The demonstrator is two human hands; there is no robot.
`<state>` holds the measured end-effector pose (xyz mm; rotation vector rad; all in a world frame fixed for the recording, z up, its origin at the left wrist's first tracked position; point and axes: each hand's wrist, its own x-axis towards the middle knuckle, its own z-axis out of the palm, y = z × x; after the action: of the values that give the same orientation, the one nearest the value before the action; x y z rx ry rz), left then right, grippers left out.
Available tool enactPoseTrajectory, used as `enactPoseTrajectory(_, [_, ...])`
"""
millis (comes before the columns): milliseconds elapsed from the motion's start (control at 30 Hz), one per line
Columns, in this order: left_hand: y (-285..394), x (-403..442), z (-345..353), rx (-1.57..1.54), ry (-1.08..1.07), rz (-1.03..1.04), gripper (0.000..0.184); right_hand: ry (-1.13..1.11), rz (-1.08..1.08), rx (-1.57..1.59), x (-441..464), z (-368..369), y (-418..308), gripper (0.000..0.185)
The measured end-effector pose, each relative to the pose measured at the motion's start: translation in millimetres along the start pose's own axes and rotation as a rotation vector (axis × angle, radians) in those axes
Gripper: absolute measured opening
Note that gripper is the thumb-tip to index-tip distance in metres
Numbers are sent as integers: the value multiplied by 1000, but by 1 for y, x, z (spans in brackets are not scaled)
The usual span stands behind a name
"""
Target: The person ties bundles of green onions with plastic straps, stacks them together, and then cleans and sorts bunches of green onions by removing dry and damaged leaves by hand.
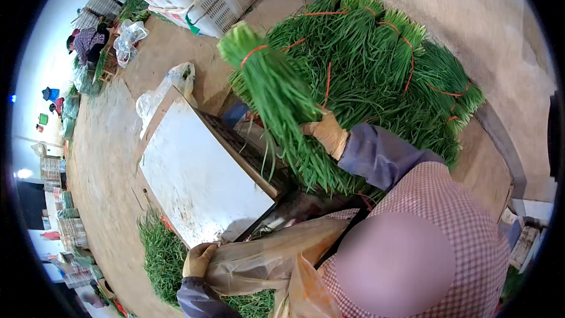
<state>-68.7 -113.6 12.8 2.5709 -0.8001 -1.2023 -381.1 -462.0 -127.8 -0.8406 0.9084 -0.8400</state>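
Observation:
My right hand (328, 134), in a tan glove, is wrapped round a bunch of chives (268, 76). A red band circles the bunch near its pale cut ends, which point up and to the left. The loose green tips hang down beside a white board (203, 171). My left hand (200, 259), gloved too, has its fingers curled at the board's near corner, beside the clear plastic apron (259, 259). What those fingers grip is hidden. A large pile of banded chives (376, 53) lies past my right hand, against the wall.
White plastic crates (206, 0) are stacked at the top. Loose chives (162, 259) lie on the floor by my left hand. A clear plastic bag (170, 91) lies behind the board. Another person (91, 44) sits farther off among greens and bags.

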Motion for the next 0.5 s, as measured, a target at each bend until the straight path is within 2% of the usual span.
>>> enactPoseTrajectory(67, [-3, 1, 0, 21, -8, -39, 35, 51, -41, -7, -1, -7, -31, 83])
enactPoseTrajectory(100, [0, 0, 0, 14, -7, -39, 35, 178, -61, -181, 29, -29, -6, 80])
enactPoseTrajectory(133, [5, -3, -1, 8, -9, -39, 35, 30, -127, 15, 11, -18, -54, 75])
enactPoseTrajectory(200, [11, -5, -2, 10, -15, -32, 35, 116, -250, -92, 50, -50, -52, 72])
enactPoseTrajectory(267, [11, -4, -5, 24, -14, -22, 35, 205, -331, -246, 63, -59, -95, 71])
enactPoseTrajectory(400, [17, -7, -11, -148, -80, -61, 32, 271, -569, -489, 139, -113, -154, 73])
enactPoseTrajectory(500, [12, -7, -14, -289, -42, -63, 29, 499, -784, -937, 196, -152, -213, 77])
